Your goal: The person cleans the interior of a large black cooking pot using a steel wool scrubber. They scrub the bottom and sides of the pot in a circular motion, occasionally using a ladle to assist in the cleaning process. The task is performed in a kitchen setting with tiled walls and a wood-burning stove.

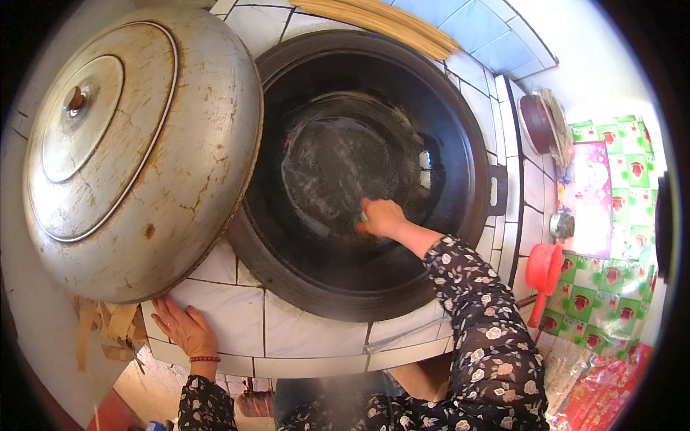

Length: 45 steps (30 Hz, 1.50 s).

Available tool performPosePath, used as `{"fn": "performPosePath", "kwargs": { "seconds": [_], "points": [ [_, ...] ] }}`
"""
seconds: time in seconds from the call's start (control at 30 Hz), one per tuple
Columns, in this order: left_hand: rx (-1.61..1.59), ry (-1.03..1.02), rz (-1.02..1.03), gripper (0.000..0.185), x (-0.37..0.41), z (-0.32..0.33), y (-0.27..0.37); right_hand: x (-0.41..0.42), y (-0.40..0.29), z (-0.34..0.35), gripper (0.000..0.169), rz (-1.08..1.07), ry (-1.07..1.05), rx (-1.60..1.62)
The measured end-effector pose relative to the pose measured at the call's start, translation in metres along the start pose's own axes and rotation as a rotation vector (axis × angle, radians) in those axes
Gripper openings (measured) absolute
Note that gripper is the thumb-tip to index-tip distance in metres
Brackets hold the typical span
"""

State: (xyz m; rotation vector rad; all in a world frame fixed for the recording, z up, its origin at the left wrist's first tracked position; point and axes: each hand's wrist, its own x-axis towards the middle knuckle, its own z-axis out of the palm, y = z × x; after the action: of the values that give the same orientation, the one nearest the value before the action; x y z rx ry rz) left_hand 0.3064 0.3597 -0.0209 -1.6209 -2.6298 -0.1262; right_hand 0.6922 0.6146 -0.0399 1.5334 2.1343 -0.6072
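My right hand (384, 217) reaches into a large black iron wok (453, 178) set in the tiled stove top. Its fingers are curled around a small pale thing (364, 216), mostly hidden by the hand, so its kind is unclear. A shallow pool of water (345, 167) with pale streaks covers the wok's bottom. My left hand (186, 328) rests palm down on the white tiles (312, 326), fingers spread and holding nothing. Just beyond its fingertips is the lower edge of a big domed metal lid (199, 134), which leans over the wok's left side.
A bundle of thin wooden sticks (388, 24) lies behind the wok. To the right are a red plastic ladle (542, 269), a glass jar (562, 226) and a dark red bowl (533, 124). Scissors (132, 353) and torn cardboard (110, 323) are at the left, below the lid.
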Motion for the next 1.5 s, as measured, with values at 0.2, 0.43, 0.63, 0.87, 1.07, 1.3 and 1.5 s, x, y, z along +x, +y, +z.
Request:
{"fn": "performPosePath", "kwargs": {
  "seconds": [0.2,0.43,0.63,0.87,1.07,1.3,1.5],
  "points": [
    [-0.024,-0.021,-0.012,0.054,0.005,-0.007,0.009,0.066,-0.034,0.003,0.046,0.186,0.365,0.207],
    [-0.011,-0.011,-0.021,0.054,0.006,-0.007,0.012,0.044,-0.073,0.003,0.050,-0.056,-0.310,0.884],
    [-0.009,-0.014,-0.016,0.054,0.003,-0.009,0.009,-0.015,0.038,-0.021,0.057,-0.010,-0.543,-0.175],
    [-0.015,-0.008,-0.014,0.054,0.003,-0.003,0.011,-0.016,0.031,-0.006,0.062,-0.079,-0.475,-0.045],
    [-0.015,-0.036,-0.048,0.055,0.009,-0.013,0.019,0.033,-0.083,0.005,0.066,-0.055,-0.043,0.722],
    [-0.002,-0.033,-0.047,0.054,0.007,-0.011,0.015,0.006,0.023,-0.003,0.057,0.189,-0.018,0.114],
    [-0.002,-0.024,-0.017,0.052,0.007,-0.010,0.013,0.031,0.079,-0.032,0.041,0.569,0.343,0.200]
  ]
}}
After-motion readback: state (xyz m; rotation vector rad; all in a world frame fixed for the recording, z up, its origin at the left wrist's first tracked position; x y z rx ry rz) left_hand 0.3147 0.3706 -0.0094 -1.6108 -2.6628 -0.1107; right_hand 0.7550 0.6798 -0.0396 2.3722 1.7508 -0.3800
